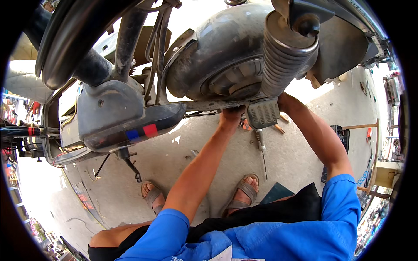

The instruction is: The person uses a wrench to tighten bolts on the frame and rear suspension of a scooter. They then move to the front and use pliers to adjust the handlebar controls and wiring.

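Note:
A dusty scooter stands before me, its rear wheel (217, 56) beside a coil-spring shock absorber (287, 52). My left hand (233, 114) reaches under the swingarm (209, 105) at the wheel's near side, just left of a ribbed metal footrest (262, 114). Its fingers are hidden behind the bar. To the right of that footrest, my right hand (285, 102) goes in behind the lower end of the shock absorber, and its fingers are out of sight too. What either hand holds does not show. Below the footrest lies a screwdriver (260, 141) with a long thin shaft.
A grey plastic side cover (111, 113) with blue and red patches juts out at left, above the lowered kickstand (129, 165). Small metal parts (193, 153) lie on the concrete floor (209, 174). A black case (342, 139) and a wooden frame (375, 152) stand at right.

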